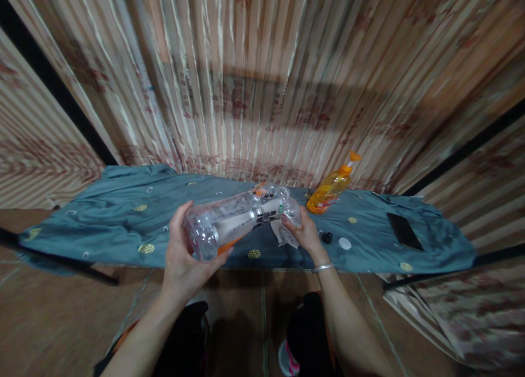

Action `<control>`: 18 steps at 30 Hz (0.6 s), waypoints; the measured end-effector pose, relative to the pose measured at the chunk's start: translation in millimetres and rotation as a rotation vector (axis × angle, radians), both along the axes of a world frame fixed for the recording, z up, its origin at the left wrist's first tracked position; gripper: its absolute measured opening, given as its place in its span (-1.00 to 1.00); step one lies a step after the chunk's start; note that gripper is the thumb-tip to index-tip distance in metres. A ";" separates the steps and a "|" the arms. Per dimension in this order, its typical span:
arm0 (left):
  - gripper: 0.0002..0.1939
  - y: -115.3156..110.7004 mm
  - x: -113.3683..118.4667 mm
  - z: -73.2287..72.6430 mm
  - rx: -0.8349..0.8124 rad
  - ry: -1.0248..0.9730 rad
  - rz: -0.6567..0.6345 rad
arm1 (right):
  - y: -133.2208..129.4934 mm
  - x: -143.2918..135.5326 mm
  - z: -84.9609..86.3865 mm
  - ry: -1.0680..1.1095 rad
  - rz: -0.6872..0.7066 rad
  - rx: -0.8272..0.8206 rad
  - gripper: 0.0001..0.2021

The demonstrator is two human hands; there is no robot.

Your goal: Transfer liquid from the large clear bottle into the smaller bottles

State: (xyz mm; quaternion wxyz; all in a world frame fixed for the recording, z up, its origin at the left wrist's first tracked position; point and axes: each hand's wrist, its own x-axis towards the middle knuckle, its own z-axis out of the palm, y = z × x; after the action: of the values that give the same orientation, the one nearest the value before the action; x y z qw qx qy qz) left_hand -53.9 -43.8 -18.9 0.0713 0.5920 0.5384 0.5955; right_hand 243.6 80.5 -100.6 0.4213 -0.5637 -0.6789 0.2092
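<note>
A large clear plastic bottle [233, 218] with a white and orange label is held tilted above the cloth-covered table, its base to the left and its neck to the right. My left hand [184, 256] is wrapped around the base end. At the neck end, the fingers of my right hand [305, 232] are closed around the bottle, and the mouth of it is hidden. A crumpled white tissue-like piece [284, 235] shows beneath the neck, close to my right fingers; whether they touch it I cannot tell.
Behind the right hand stands a pump bottle of orange liquid [330, 190]. A small black cap-like piece [327, 237], a white disc [344, 243] and a dark phone [404, 231] lie on the blue-green cloth [123, 218]. A pleated curtain [254, 92] hangs behind the table.
</note>
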 end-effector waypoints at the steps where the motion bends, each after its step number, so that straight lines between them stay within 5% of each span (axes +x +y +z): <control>1: 0.09 -0.1 0.0 0.1 -0.002 -0.001 0.000 | -0.1 0.1 0.0 -0.001 -0.001 0.002 -0.42; 18: 0.11 0.8 -2.2 -2.7 0.010 0.004 -0.009 | 2.3 1.9 -6.0 -0.006 0.025 0.052 -0.45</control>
State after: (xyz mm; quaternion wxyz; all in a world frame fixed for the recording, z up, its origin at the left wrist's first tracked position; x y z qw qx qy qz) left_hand -56.1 -43.0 -21.6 0.0698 0.5958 0.5328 0.5968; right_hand 245.5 82.7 -106.6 0.4311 -0.5445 -0.6926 0.1951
